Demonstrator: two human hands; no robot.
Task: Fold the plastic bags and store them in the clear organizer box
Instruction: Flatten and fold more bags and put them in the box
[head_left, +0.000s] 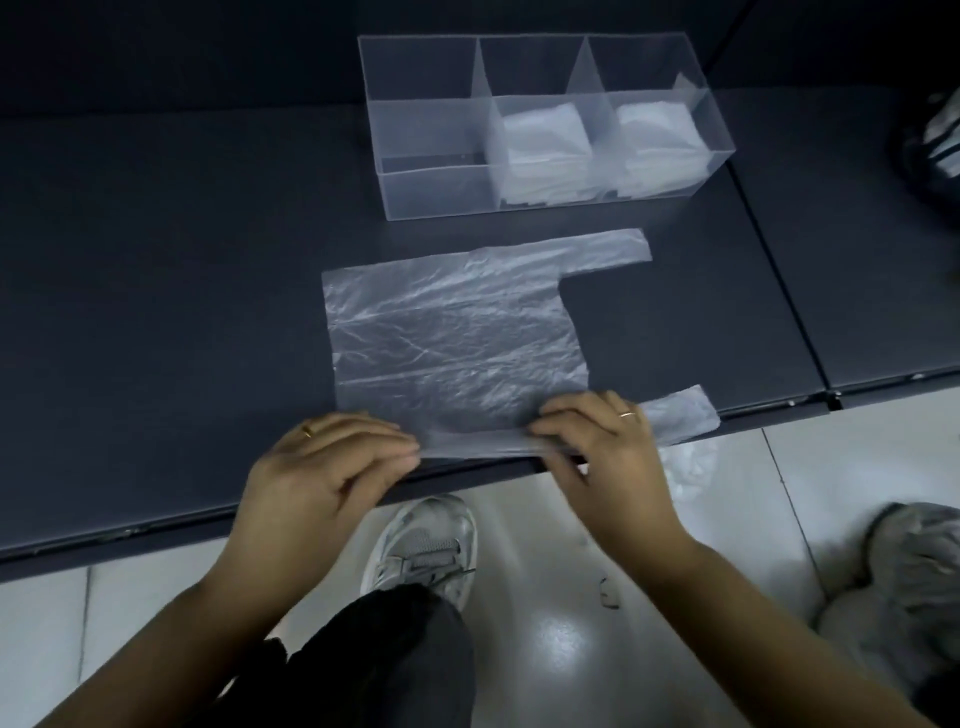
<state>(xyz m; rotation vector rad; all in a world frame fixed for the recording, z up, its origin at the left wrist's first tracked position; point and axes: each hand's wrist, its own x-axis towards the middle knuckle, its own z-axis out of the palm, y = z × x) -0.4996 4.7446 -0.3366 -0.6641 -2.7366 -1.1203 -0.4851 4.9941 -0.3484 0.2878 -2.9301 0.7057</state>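
A translucent plastic bag (457, 338) lies flat on the dark table (156, 312), its two handles pointing right. Both hands pinch its near long edge at the table's front edge. My left hand (332, 467) holds the left part of that edge, thumb under and fingers on top. My right hand (597, 441) holds the right part, near the lower handle (680, 410). The clear organizer box (431, 184) stands behind the bag. Its middle and right compartments hold folded bags (540, 140); the left compartment shows nothing inside.
The table's front edge runs just under my hands, with a seam to a second table panel (857, 260) at right. More plastic (685, 467) hangs below the edge. A grey bundle (909, 597) lies on the tiled floor at right. My shoe (426, 545) is below.
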